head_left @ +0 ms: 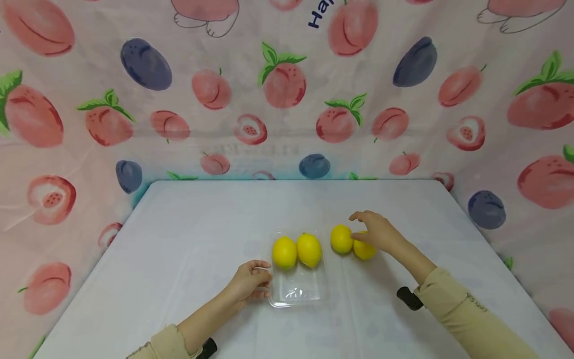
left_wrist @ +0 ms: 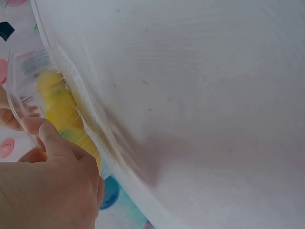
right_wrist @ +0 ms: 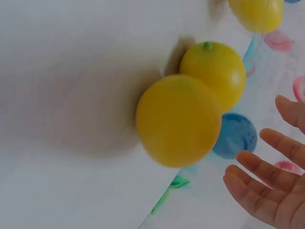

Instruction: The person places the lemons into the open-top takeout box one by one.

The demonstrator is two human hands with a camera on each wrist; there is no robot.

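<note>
A clear plastic box (head_left: 296,293) lies on the table, with two yellow lemons (head_left: 309,250) side by side in its far half. My left hand (head_left: 251,281) is at the box's left side; in the left wrist view its fingers (left_wrist: 45,129) grip the clear rim. Right of the box, two more lemons (head_left: 342,239) sit close together on the cloth. Above the right-hand one of these hovers my right hand (head_left: 377,230), thumb and fingers spread, partly covering that lemon. The right wrist view shows both loose lemons (right_wrist: 178,121) beside the spread fingers (right_wrist: 269,169), with nothing held.
A white cloth (head_left: 197,224) covers the table. Behind it and at both sides hangs a curtain (head_left: 251,94) printed with peaches and blue fruit. Dark straps (head_left: 409,298) show at the wrists, near the beige sleeves.
</note>
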